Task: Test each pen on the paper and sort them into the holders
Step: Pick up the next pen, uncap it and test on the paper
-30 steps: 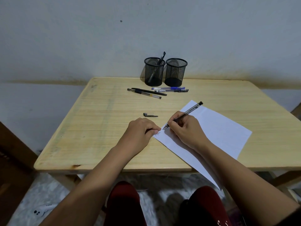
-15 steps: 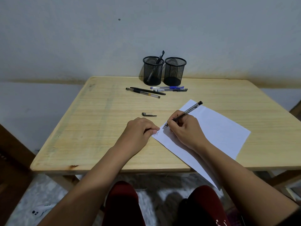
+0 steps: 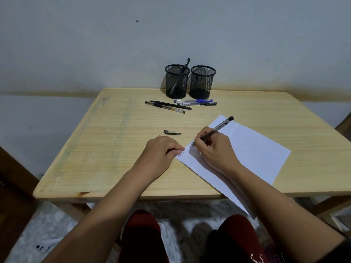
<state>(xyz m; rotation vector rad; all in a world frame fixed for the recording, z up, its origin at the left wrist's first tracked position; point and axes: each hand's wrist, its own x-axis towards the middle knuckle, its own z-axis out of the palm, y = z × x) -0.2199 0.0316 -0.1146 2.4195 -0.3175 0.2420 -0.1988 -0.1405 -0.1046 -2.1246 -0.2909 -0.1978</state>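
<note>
Right hand (image 3: 216, 149): grips pen (image 3: 218, 128), tip on paper (image 3: 252, 149) as before.
Left hand (image 3: 161, 150): curled, pinning paper corner.
Change: none; testing continues.

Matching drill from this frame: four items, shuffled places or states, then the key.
Items:
1. left holder
2. right holder
3. cap
4. right hand

States:
A. lies loose on the table
B. holds a pen tip-down on the paper
C. has one pen leaning in it
D. shows no pen inside

Pairs: 1-C, 2-D, 3-A, 4-B
</note>
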